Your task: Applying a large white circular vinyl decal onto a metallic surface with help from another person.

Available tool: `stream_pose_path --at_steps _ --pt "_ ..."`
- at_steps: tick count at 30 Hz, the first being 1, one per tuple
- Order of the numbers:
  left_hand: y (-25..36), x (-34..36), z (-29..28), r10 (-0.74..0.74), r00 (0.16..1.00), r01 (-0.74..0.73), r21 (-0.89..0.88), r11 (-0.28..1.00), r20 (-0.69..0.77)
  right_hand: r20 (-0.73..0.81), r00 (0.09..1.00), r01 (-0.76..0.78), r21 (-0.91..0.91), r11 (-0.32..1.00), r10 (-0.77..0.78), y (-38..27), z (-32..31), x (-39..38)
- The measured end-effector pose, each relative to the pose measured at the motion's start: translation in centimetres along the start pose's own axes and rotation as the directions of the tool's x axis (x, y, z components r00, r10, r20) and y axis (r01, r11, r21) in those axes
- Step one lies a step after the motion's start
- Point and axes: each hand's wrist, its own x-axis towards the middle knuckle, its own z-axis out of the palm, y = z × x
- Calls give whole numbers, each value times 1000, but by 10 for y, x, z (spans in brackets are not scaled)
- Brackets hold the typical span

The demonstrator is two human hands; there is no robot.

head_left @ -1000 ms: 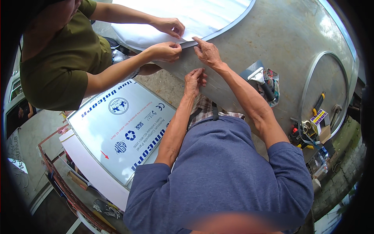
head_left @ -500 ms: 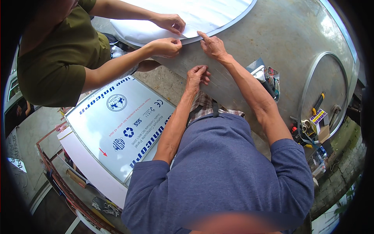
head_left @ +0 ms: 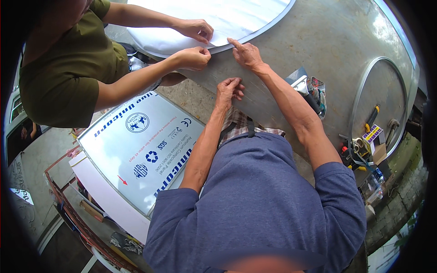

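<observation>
A white sheet (head_left: pixel 182 20) lies on a rounded panel with a pale rim (head_left: pixel 268 32) at the far edge of the metal table (head_left: pixel 327 41). My right hand (head_left: pixel 246 55) reaches to that rim, its index finger stretched out and touching the sheet's edge, the other fingers bent. Nearer to me, my left hand (head_left: pixel 230 93) hovers by the table's near edge, fingers loosely curled and apart, nothing visible in them. Opposite, a co-worker's two hands (head_left: pixel 195 58) pinch at the sheet's edge, close to my fingertip.
Right of my forearm lie a broad scraper (head_left: pixel 300 86) and a crumpled patterned cloth (head_left: pixel 317 93). Farther right, a metal ring (head_left: pixel 353 109) surrounds a yellow-black cutter (head_left: pixel 372 117), scissors (head_left: pixel 359 145) and a small box (head_left: pixel 378 152). A printed panel (head_left: pixel 136 150) leans at the left.
The whole view has shifted slightly. My hands and the co-worker's hands keep nearly the same positions at the sheet's edge.
</observation>
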Motion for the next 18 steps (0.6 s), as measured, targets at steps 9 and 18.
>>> stream_pose_path --at_steps 9,18 --pt "0 2 -1 2 1000 -2 18 1000 17 -7 1000 18 -25 1000 -18 0 0 0" --pt "1 1 0 -10 1000 10 36 999 14 -5 1000 14 -28 999 -14 -1 0 0"
